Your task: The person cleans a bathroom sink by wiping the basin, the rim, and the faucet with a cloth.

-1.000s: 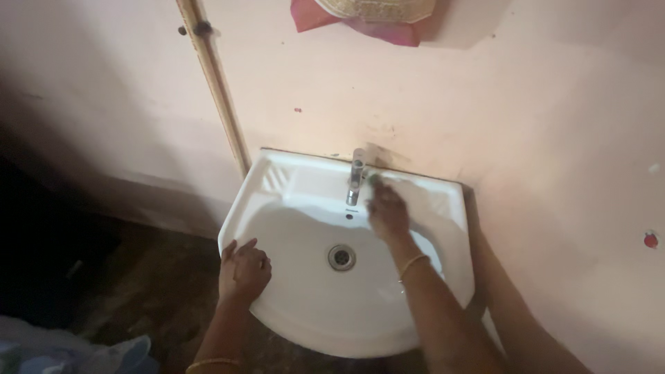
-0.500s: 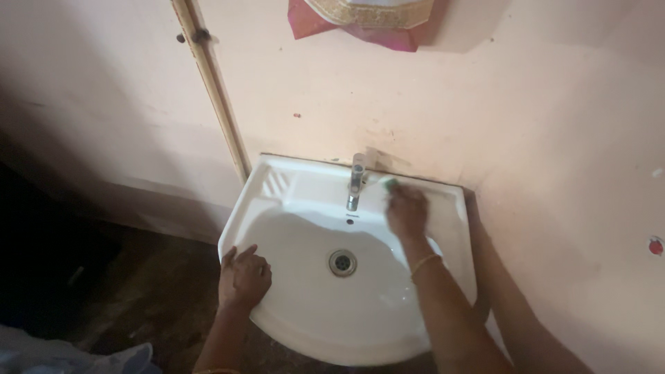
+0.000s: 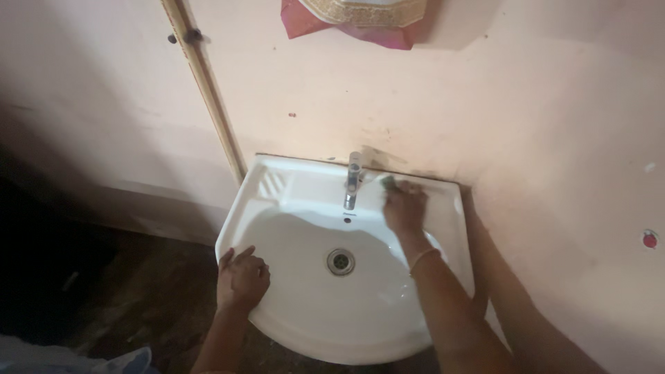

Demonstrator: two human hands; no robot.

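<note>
A white wall-mounted washbasin (image 3: 305, 325) fills the middle of the view, with a metal tap (image 3: 352, 179) at its back and a round drain (image 3: 341, 261) in the bowl. My right hand (image 3: 405, 208) presses a small green scrub pad (image 3: 388, 182) on the basin's back ledge, just right of the tap. A thin bangle sits on that wrist. My left hand (image 3: 242, 275) rests on the basin's front left rim, fingers curled over the edge, holding nothing else.
A pale pink wall rises behind the basin, with a thin pipe (image 3: 208, 90) running down it at the left. A pink cloth with a woven item (image 3: 360, 17) hangs above. Dark floor lies at the lower left, with pale fabric (image 3: 104, 360) at the bottom corner.
My right hand has moved with the green pad from beside the tap's base rightward along the back ledge. My left hand has stayed on the rim.
</note>
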